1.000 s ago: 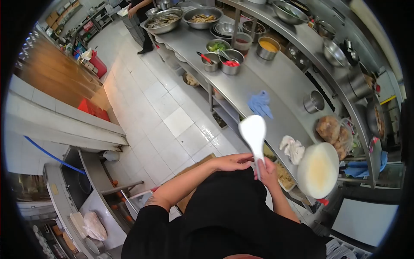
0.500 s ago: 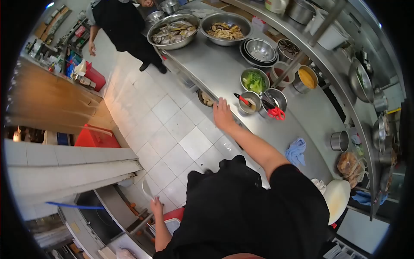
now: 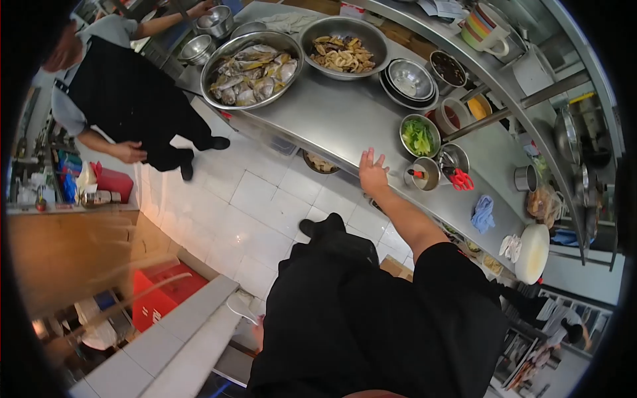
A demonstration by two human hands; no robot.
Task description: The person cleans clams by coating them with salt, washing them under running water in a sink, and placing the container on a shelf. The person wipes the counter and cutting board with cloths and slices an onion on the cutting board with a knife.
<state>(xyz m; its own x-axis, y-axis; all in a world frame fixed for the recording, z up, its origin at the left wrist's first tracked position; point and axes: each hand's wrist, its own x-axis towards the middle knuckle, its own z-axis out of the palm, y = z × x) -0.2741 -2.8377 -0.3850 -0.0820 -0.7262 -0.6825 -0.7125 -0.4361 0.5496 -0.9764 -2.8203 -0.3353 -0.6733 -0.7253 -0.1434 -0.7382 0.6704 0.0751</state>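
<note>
Low at my left side, my left hand (image 3: pixel 259 331) is closed round a pale spoon-like utensil (image 3: pixel 242 308); my body partly hides the hand. My right hand (image 3: pixel 375 174) is open, fingers spread, at the edge of the steel counter (image 3: pixel 312 129), holding nothing. Just right of it stands a metal pot (image 3: pixel 430 171) with a red-and-black-handled tool in it. Behind that is a bowl of green leafy vegetables (image 3: pixel 418 137). Red-handled scissors (image 3: pixel 460 179) rest in another metal pot (image 3: pixel 454 156).
A large bowl of fish (image 3: pixel 249 83) and a bowl of sliced food (image 3: pixel 344 54) stand at the counter's far end. A person in a black apron (image 3: pixel 129 99) stands at the left. A blue cloth (image 3: pixel 483 212) lies on the counter. A steel shelf (image 3: pixel 531 109) overhangs the right.
My view has shifted forward along the counter, and the bowls appear closer. My right hand's fingers have spread wider. The other person now reaches toward metal bowls. My left hand keeps the utensil.
</note>
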